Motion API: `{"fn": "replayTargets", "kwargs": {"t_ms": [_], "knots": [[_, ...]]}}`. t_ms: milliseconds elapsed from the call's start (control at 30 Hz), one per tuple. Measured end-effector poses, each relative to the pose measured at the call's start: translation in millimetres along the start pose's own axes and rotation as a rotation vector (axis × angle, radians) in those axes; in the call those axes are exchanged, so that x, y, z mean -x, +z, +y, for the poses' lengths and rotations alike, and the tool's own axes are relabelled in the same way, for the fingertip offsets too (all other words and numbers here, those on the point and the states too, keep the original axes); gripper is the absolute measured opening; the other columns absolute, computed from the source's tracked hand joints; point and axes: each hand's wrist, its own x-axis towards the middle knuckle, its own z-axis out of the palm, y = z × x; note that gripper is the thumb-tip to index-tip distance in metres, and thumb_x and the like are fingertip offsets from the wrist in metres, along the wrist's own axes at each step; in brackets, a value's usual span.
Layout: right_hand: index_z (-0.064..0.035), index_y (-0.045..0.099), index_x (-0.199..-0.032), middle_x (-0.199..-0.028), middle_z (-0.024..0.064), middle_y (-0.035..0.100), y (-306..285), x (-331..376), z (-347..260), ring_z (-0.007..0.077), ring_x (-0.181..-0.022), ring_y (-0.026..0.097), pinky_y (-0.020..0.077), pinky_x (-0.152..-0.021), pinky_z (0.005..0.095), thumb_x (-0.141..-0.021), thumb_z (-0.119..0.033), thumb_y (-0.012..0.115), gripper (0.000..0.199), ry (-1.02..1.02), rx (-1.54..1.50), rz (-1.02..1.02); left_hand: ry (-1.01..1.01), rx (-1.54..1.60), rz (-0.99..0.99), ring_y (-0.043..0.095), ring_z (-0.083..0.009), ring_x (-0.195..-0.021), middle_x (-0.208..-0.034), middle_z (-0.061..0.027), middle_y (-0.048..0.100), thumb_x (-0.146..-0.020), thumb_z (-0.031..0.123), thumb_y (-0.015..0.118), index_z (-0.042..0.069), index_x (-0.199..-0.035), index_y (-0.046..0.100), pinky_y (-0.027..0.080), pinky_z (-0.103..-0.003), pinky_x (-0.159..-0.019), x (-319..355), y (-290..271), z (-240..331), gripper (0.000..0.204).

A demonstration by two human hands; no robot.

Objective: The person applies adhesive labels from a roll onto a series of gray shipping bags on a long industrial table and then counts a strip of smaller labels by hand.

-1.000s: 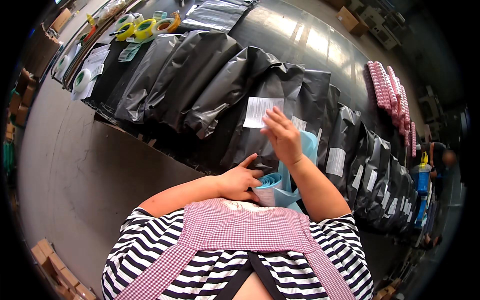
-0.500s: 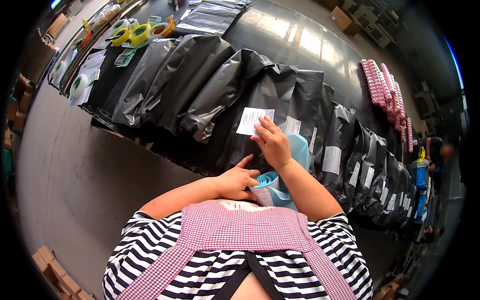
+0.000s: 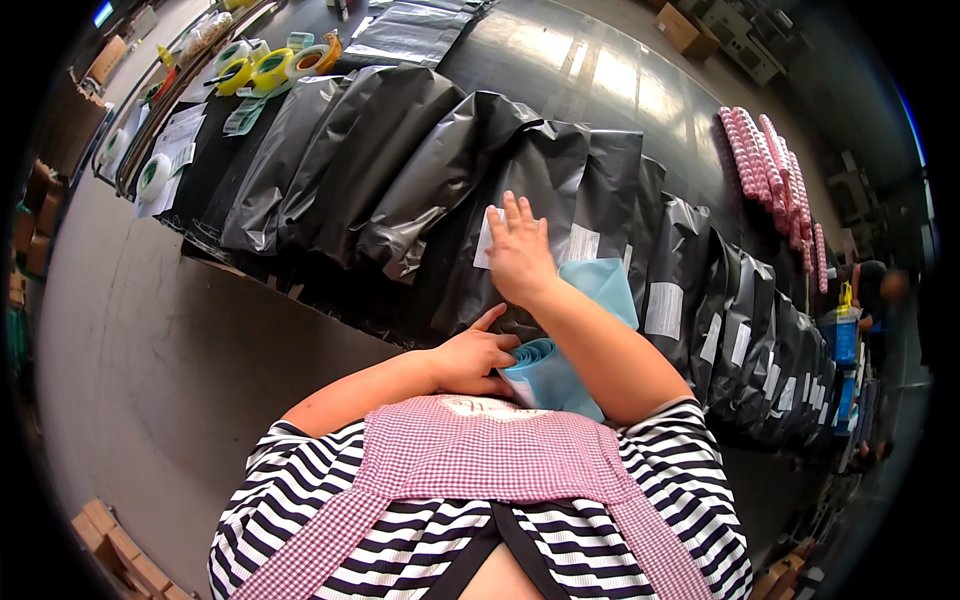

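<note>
My right hand (image 3: 520, 250) lies flat, fingers stretched out, over a white label (image 3: 482, 240) on a black plastic mailing bag (image 3: 545, 160). The palm covers most of the label. Close to my apron, my left hand (image 3: 472, 360) holds a roll of labels (image 3: 535, 355) with light blue backing, its index finger reaching toward the bag's near end. A loose strip of blue backing (image 3: 605, 285) runs beneath my right forearm. Labels show on the bags to the right, such as the white label (image 3: 664, 308) on a neighbouring bag.
More filled black bags (image 3: 375, 150) lie side by side along the dark table (image 3: 520, 55). Tape rolls (image 3: 270, 70) sit at the far left. Pink-and-white rolled bundles (image 3: 760, 170) rest at the right. Flat black bags (image 3: 410, 35) are stacked at the back.
My right hand has moved left and away from me, flattening over the label that was partly uncovered before. The blue strip has shifted slightly; my left hand stays in place.
</note>
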Motion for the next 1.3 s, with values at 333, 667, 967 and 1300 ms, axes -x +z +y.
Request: {"fn": "replayTargets", "kwargs": {"t_ms": [333,667,967,1300], "knots": [[-0.0022,0.032,-0.151,-0.164,0.0196,0.008,-38,42,-51,0.0546,-0.144,0.015,0.0307,-0.114,0.0547,-0.09,-0.021,0.057,0.068,0.096,-0.093,-0.658,-0.109,0.2,0.07,0.051,-0.0347,-0.125,-0.13,-0.0155,0.06,-0.075,0.03,0.08,0.005,-0.102,0.072,0.021,-0.055,-0.116,6,22,-18,0.038],[0.0014,0.063,-0.126,-0.118,0.0103,0.069,-225,77,12,0.0179,-0.109,0.064,0.0467,-0.096,0.0286,-0.097,-0.011,0.058,0.033,0.092,-0.714,0.112,-0.156,0.512,0.176,0.045,-0.027,-0.135,-0.139,-0.0093,0.052,-0.081,0.018,0.078,0.005,-0.111,0.071,0.024,-0.053,-0.118,18,-45,31,0.033],[-0.0033,0.059,-0.131,-0.115,0.0098,0.066,-128,76,-34,0.0161,-0.097,0.066,0.0512,-0.088,0.029,-0.093,0.0,0.06,0.038,0.139,-1.14,0.517,0.207,1.162,1.057,0.049,-0.0297,-0.131,-0.15,-0.0159,0.041,-0.088,0.065,0.06,0.001,-0.149,0.034,0.04,-0.045,-0.112,106,-176,53,0.092],[-0.0032,0.046,-0.143,-0.126,0.0178,0.061,-27,-47,-114,0.0228,-0.11,0.064,0.0518,-0.091,0.0334,-0.089,-0.02,0.07,0.061,0.415,-0.83,0.152,0.294,0.313,2.013,0.043,-0.0406,-0.137,-0.151,-0.0156,0.043,-0.1,0.054,0.04,0.006,-0.15,0.033,0.04,-0.063,-0.109,467,-466,8,0.069]]}}
